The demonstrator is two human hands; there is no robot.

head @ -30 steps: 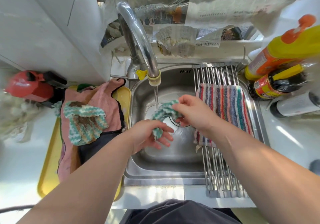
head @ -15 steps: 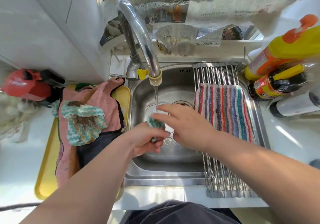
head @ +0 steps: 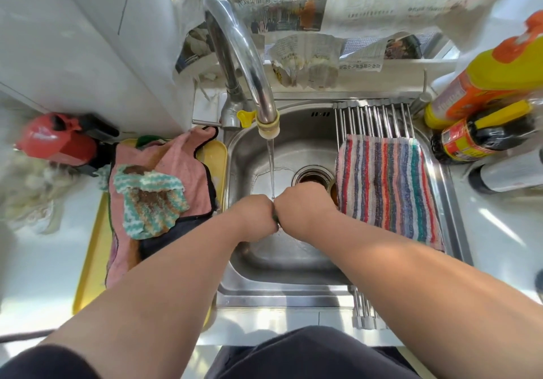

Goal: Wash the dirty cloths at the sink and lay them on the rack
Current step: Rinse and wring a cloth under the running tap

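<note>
Head view, over the sink [head: 293, 249]. Water runs from the tap [head: 235, 41] in a thin stream [head: 271, 170] that lands where the two fists meet.

Left hand [head: 255, 217] and right hand [head: 302, 206] are knuckle to knuckle above the basin, backs up. Fingers of both curl under, out of sight. Only a dark sliver [head: 275, 219] shows between the fists, judged to be the cloth in wash, bunched inside the grip. Whether each hand grips it firmly I cannot tell for certain.

Striped towel [head: 385, 184] lies flat on the rack [head: 370, 117] across the sink's right side. Knit cloth [head: 150, 199], brown-stained, lies on a pink cloth [head: 158, 161] on the yellow tray [head: 216, 155] left of the sink.

Step in hand, by judgement: rinsing or wringing one cloth under the stream. One item done; two at least remain.

Next move calls for squeezing out the water over the basin, then spreading the cloth on bare rack bars beside the towel, not over it.
</note>
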